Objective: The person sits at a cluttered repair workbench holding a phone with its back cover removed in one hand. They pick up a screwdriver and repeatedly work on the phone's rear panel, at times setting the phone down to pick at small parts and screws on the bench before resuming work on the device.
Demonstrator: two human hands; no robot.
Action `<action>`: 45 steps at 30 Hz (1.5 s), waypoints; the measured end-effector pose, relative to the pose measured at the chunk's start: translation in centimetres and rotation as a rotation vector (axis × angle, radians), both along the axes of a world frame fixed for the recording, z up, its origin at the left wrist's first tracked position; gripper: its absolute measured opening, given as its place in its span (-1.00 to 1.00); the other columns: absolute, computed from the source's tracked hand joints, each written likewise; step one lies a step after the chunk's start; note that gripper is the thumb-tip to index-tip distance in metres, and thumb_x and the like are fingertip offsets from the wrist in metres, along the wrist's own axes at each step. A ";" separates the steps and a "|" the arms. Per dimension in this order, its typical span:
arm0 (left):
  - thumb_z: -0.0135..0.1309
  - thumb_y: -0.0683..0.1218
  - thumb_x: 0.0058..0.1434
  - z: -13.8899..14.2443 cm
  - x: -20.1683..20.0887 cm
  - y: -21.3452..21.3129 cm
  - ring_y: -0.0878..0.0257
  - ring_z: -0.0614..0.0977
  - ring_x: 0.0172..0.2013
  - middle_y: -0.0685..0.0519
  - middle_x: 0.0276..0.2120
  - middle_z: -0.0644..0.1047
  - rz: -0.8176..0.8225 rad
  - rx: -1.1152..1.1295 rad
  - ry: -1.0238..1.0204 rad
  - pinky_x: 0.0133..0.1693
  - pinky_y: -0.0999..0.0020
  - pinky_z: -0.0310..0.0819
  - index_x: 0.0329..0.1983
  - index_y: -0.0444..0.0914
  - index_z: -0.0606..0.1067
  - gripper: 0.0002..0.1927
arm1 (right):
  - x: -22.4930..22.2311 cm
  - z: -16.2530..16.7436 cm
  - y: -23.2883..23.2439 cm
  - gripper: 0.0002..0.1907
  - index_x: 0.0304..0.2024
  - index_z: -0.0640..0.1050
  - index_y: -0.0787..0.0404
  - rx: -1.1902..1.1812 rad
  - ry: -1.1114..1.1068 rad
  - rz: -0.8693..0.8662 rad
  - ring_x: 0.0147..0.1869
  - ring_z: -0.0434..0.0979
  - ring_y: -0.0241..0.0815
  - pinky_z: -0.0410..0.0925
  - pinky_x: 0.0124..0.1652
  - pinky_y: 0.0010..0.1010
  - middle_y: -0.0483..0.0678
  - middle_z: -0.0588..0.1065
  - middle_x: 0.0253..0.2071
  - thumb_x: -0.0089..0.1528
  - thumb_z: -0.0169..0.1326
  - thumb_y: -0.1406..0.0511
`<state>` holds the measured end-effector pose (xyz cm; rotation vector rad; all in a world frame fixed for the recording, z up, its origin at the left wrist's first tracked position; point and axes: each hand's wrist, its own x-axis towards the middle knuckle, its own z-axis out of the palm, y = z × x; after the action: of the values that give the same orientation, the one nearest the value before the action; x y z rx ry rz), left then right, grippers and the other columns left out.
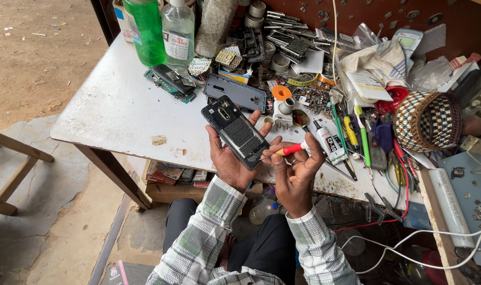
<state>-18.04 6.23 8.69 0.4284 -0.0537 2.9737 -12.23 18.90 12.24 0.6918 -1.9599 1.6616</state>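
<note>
My left hand (pixel 229 158) holds an opened black phone (pixel 235 131) with its back cover off, tilted over the near edge of the white worktable (pixel 119 111). My right hand (pixel 296 171) grips a small screwdriver with a red and white handle (pixel 293 149). Its thin tip points left and touches the phone's lower right edge. A grey phone back cover (pixel 235 92) lies on the table just behind the phone.
A green bottle (pixel 146 29) and a clear bottle (pixel 178 29) stand at the back. Circuit boards, metal parts, a glue tube (pixel 327 141), several screwdrivers and pliers, and a woven basket (pixel 428 121) crowd the right side. White cables (pixel 409 243) hang at lower right.
</note>
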 end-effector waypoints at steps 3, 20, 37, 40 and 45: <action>-0.49 0.55 0.37 -0.1 0.0 0.0 -0.17 0.49 0.23 -0.20 0.42 0.29 0.016 -0.021 0.006 0.22 -0.46 0.34 0.53 0.03 0.15 -0.16 | -0.1 -0.1 0.1 -0.31 0.47 -0.11 0.11 0.028 0.013 -0.001 0.05 0.64 -0.10 0.62 0.05 -0.25 0.15 0.48 0.05 0.46 -0.03 0.44; -0.45 0.56 0.35 -0.1 0.2 0.1 -0.14 0.51 0.22 -0.17 0.37 0.34 0.015 -0.032 -0.052 0.19 -0.39 0.45 0.43 -0.12 0.21 -0.12 | 0.1 3.7 0.5 -0.71 0.17 0.34 0.30 0.247 0.208 -0.251 0.13 0.64 -0.11 0.59 -0.08 -0.40 0.13 0.46 0.15 0.43 0.03 0.38; -0.39 0.53 0.36 0.3 0.2 0.0 -0.15 0.56 0.14 -0.21 0.31 0.37 0.052 -0.023 -0.035 0.04 -0.13 0.66 0.33 -0.14 0.32 -0.18 | 0.0 5.0 -1.2 -0.58 -0.04 0.38 0.32 0.322 0.280 -0.448 0.34 0.49 0.16 0.37 0.26 -0.11 0.22 0.44 0.05 0.28 0.21 0.16; -0.38 0.52 0.47 0.1 0.1 0.1 -0.23 0.55 0.19 -0.30 0.34 0.38 0.047 0.056 0.018 0.03 -0.05 0.63 0.41 -0.25 0.32 -0.14 | 0.3 5.1 -0.7 -0.75 -0.02 0.41 0.30 0.308 0.187 -0.389 0.39 0.47 0.13 0.22 0.40 0.05 0.24 0.47 0.15 0.37 0.09 0.27; -0.40 0.54 0.39 -0.8 -0.1 0.0 -0.18 0.56 0.17 -0.22 0.36 0.35 0.028 0.014 -0.018 0.10 -0.20 0.56 0.38 -0.20 0.29 -0.13 | -0.2 4.9 -0.7 -0.63 -0.13 0.38 0.26 0.376 0.323 -0.513 0.35 0.51 0.06 0.07 0.49 0.10 0.13 0.58 -0.01 0.29 0.30 0.22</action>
<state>-18.17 6.27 7.86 0.4074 -0.0710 3.0065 -12.41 18.23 17.09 0.4879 -2.0047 0.8358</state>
